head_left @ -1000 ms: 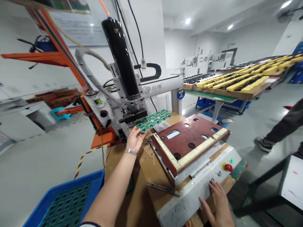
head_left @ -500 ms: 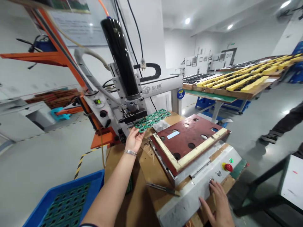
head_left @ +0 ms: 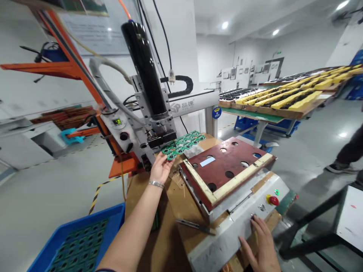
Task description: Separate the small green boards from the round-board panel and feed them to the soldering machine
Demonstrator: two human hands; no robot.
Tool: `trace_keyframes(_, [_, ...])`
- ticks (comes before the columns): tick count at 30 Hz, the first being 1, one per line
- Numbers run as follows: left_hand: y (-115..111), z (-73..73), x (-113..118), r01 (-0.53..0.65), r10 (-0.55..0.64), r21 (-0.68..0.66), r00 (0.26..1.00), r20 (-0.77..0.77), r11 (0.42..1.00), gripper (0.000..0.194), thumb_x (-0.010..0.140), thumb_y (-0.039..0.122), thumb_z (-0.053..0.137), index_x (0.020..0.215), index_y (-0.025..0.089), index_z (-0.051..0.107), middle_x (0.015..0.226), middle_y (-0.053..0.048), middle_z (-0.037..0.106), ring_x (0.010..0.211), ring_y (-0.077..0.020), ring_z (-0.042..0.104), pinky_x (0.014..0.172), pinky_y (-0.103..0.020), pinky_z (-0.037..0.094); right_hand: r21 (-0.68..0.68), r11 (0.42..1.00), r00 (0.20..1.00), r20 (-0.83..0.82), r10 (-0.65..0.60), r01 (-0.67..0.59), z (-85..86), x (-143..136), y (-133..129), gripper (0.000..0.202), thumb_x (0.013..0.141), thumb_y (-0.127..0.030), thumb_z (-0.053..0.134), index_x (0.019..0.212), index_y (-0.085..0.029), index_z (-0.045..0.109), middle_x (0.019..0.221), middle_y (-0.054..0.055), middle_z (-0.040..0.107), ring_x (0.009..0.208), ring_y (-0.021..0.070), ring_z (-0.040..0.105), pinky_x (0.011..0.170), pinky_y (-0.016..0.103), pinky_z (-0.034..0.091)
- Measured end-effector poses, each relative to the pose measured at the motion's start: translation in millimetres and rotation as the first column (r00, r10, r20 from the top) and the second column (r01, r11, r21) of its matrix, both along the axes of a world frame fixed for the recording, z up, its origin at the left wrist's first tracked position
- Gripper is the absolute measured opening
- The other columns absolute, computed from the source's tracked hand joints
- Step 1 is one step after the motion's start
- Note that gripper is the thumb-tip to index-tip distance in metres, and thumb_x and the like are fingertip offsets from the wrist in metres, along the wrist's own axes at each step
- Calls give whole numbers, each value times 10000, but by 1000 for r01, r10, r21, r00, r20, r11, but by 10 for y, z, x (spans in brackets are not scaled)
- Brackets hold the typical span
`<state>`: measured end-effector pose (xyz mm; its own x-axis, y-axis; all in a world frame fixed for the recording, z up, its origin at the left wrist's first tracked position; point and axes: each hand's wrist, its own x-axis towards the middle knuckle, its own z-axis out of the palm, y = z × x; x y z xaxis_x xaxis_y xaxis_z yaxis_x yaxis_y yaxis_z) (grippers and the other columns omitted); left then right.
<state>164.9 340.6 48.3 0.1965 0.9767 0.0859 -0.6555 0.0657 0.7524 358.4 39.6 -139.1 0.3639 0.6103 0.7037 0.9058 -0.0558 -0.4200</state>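
Observation:
A green circuit board panel [head_left: 184, 145] lies partly beneath the machine's black-cased spindle head [head_left: 144, 71]. My left hand [head_left: 161, 166] grips its near left corner, with thumb and fingers closed on the edge. Down at the machine's grey front panel [head_left: 224, 240], my right hand [head_left: 260, 241] has its fingers spread apart. A fingertip of it touches a button. To the right of the board sits a dark red fixture plate [head_left: 227, 162] with round holes and pale strips along two edges.
A blue bin [head_left: 119, 217] holding circuit boards stands at lower left. A utility knife [head_left: 195, 226] lies before the fixture. A red emergency stop [head_left: 273, 200] is on the front panel. Yellow parts [head_left: 283, 96] fill tables behind; a person's leg [head_left: 350, 151] is at right.
My left hand and the circuit board panel have shifted very slightly; the grip holds. My right hand stays at the button. The person's foot at right has moved further right.

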Motion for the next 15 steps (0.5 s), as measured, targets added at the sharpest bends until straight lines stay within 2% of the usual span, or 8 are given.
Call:
trace_keyframes(5, [9,-31,-33,-20,20,-13,1000,10,1000,121,835,207,573,934,142,600,917,-36,626,750,-155,607,641,-338,525,8,1000,1000,1,2,-2,-8,3,6,569,852,-463,488,1289,-121,362,1282,193,443,1211,346,413,930,547,422])
trace_keyframes(15, [-84,-98,-333,-53,53,0,998,28,999,124,829,158,573,947,142,605,900,-27,627,725,-142,604,626,-316,525,-3,1000,1000,0,1,-1,-72,35,1,568,845,-477,488,1285,-139,368,1289,184,438,1223,356,406,934,556,420])
